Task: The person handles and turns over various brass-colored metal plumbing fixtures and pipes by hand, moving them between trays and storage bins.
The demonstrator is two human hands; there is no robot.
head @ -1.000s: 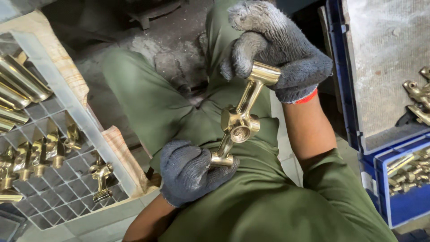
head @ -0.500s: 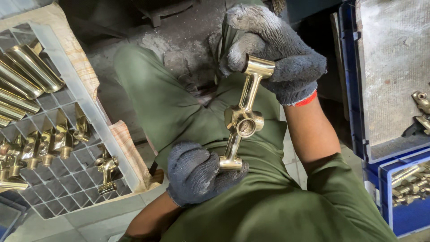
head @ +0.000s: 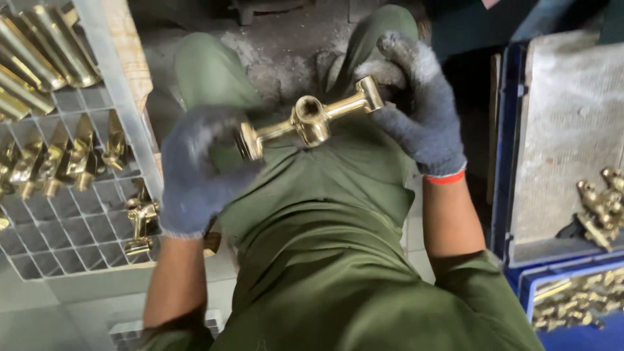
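A polished brass tap body (head: 311, 119), a bar with a round socket in its middle, lies nearly level over my lap. My left hand (head: 195, 175), in a dark grey knitted glove, grips its left end with the flat round flange. My right hand (head: 416, 107), in a matching glove with a red cuff, pinches its right end. Green trousers fill the view below the part.
A grey plastic grid crate (head: 65, 221) at the left holds several upright brass fittings (head: 58, 159) and brass tubes (head: 39, 55). At the right, a blue crate (head: 520, 195) carries a grey board with brass parts (head: 601, 205); more brass pieces (head: 572, 302) lie below it.
The tap body has swung from nearly upright to almost level. My left hand rose and moved left; my right hand shifted to the right end. The camera tilted.
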